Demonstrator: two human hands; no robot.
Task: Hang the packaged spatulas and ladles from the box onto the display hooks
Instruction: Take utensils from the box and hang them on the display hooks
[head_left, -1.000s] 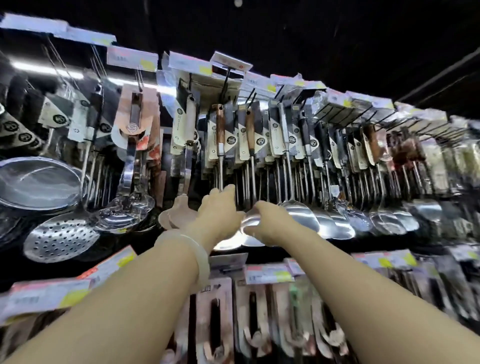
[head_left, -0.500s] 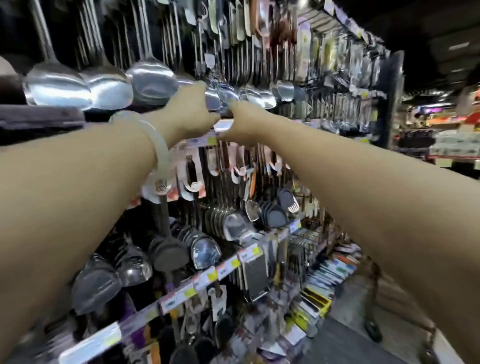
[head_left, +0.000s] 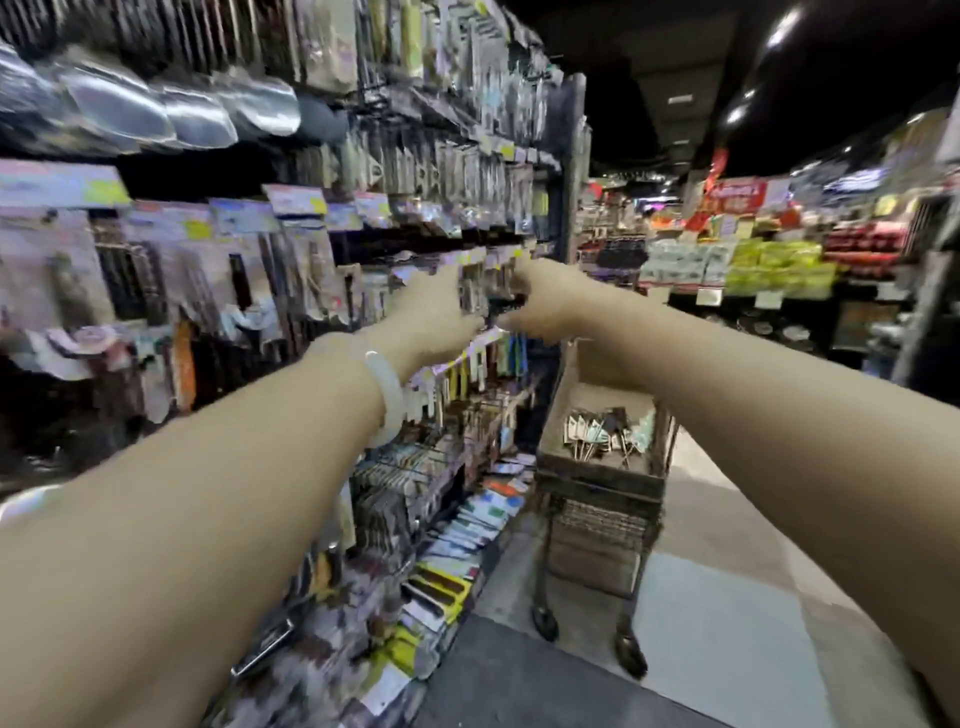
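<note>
Packaged utensils (head_left: 605, 431) inside box (head_left: 597, 480) on cart (head_left: 587, 551)

a shop aisle: a rack (head_left: 363, 218) hung with packaged utensils (head_left: 306, 260) under price tags (head_left: 296, 200), a wheeled cart (head_left: 602, 499) on the floor, stocked shelves (head_left: 753, 265) and red signs (head_left: 737, 195) beyond.

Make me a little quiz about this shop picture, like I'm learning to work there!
1. True or false: the box sits on a wheeled cart in the aisle.
2. Which wrist wears the pale bangle? A) left B) right
3. Fill in: shiny ladle bowls hang at the ____ left of the display.

Key: 1 true. 2 A, behind the left hand; the right hand has none. 3 top.
</note>
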